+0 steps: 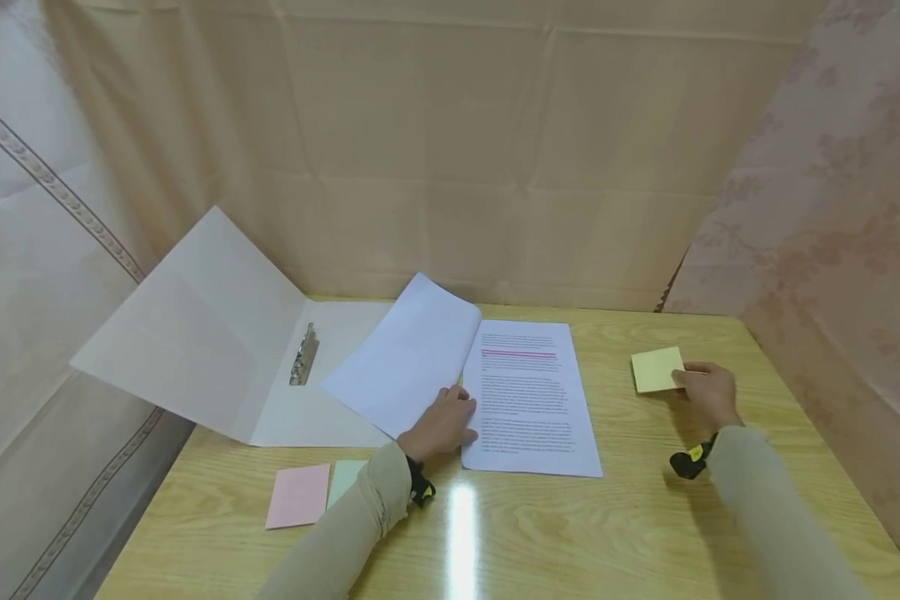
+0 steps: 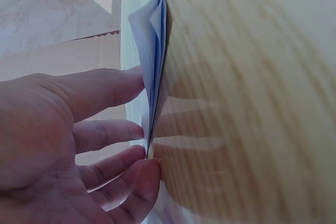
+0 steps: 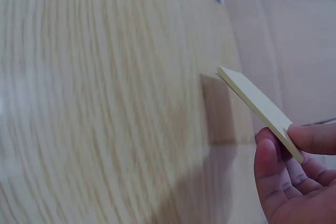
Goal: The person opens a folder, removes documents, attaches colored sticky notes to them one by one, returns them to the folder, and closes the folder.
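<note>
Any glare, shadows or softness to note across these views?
Head: bright glare streak on the wood-grain table, text on the printed sheet too small to read; left wrist: pale streaks, apparently reflections, on the tabletop; right wrist: dark shadow near the yellow sticky-note pad, plus a hazy bright patch far left.

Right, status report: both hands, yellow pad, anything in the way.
Right hand pinching yellow sticky-note pad above table. Left hand touching printed sheets at left edge. Open white clip folder well left; nothing visibly blocking pad.
</note>
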### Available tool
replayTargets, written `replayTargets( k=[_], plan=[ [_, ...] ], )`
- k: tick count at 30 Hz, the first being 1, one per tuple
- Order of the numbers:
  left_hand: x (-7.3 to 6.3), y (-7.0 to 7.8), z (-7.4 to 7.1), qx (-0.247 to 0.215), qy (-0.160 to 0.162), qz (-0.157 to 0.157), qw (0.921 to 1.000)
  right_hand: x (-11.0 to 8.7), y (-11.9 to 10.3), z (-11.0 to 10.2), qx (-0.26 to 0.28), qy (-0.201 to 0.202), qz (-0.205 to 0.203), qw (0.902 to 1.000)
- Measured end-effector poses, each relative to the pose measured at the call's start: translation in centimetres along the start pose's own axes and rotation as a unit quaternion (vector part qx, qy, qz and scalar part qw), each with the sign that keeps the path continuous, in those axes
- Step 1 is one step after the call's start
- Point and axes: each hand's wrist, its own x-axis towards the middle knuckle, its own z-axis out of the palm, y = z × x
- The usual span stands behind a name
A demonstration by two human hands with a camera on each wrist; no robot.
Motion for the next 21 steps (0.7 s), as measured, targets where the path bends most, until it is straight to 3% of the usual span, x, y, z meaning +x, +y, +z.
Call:
replayTargets(
  k=[21],
  plan=[
    [0.0,0.0,0.1,0.015,0.019,0.004,0.9997,-3.5,-2.9,4.0,0.088,-0.09,-0.041,0.9912]
  ],
)
